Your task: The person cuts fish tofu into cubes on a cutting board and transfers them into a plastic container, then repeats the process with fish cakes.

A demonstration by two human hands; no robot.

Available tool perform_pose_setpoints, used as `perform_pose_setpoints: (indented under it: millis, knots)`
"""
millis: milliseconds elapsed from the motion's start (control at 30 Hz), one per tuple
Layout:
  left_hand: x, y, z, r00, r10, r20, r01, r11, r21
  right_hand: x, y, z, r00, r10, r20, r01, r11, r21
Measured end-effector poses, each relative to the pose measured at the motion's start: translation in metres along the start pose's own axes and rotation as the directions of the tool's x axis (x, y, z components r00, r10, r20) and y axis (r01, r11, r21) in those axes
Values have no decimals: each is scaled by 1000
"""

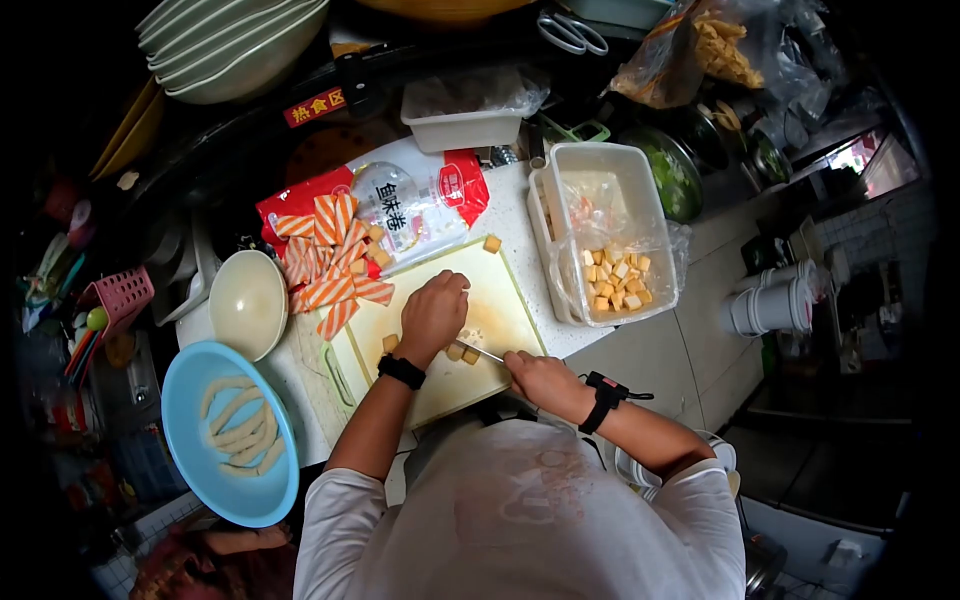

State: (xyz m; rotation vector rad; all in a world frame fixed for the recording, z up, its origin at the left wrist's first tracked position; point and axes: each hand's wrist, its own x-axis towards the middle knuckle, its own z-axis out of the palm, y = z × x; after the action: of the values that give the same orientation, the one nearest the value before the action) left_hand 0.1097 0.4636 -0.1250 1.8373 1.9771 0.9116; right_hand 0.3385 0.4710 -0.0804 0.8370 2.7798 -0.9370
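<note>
My right hand (548, 383) is closed around the handle of a knife (484, 351), whose thin blade points left over the pale cutting board (505, 310). Beside the blade lie a few tan food cubes (463, 353). Above the board, my left hand (435, 312) has its fingers curled together; whatever is under them is hidden. Another tan cube (390, 343) rests left of that wrist, and one more cube (492, 244) sits at the board's far edge. Orange-and-white striped pieces (328, 262) are piled at the board's upper left, on a red-and-white printed bag (408, 200).
A clear plastic tub (666, 250) at right contains many tan cubes (615, 280). On the left stand a cream bowl (248, 305) and a blue basin (180, 440) with long pale sticks. Behind are a white container (465, 130), stacked bowls (240, 60), scissors (572, 33) and a watermelon (662, 170).
</note>
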Motion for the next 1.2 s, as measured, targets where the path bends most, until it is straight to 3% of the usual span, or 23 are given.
perform_pose_setpoints:
  millis: [167,267,300,367,467,533,600,633,733,833,1200]
  knots:
    - [-3,-8,8,998,-45,48,45,999,-1,7,7,13,1000,2,7,-2,1000,11]
    - [1,-5,7,999,47,-21,-48,999,-21,4,10,20,1000,19,-3,-19,1000,12]
    - [0,-2,4,997,38,-71,-46,992,-115,5,9,16,1000,27,3,-27,999,21]
    - [-2,5,-7,986,12,-167,-62,953,-296,3,11,20,999,27,22,-27,999,35]
    - [-52,8,-19,939,-127,-320,45,967,-253,0,8,23,999,-26,-47,27,999,21]
    - [-89,15,-16,993,-48,-108,43,998,-54,0,11,26,998,-37,-60,38,999,20]
    - [-117,13,-1,997,72,-40,-74,995,-66,0,13,27,997,-39,-74,40,999,9]
    - [-124,13,2,996,83,29,-84,996,39,-1,12,27,996,-37,-81,37,999,0]
    - [-125,18,1,992,92,88,-102,987,125,0,13,30,996,-29,-87,28,1000,-13]
    - [-126,11,13,981,86,176,-103,991,90,1,14,33,995,-26,-92,24,999,-27]
    - [-131,11,14,976,89,200,-117,984,135,0,16,23,998,42,-57,-37,996,78]
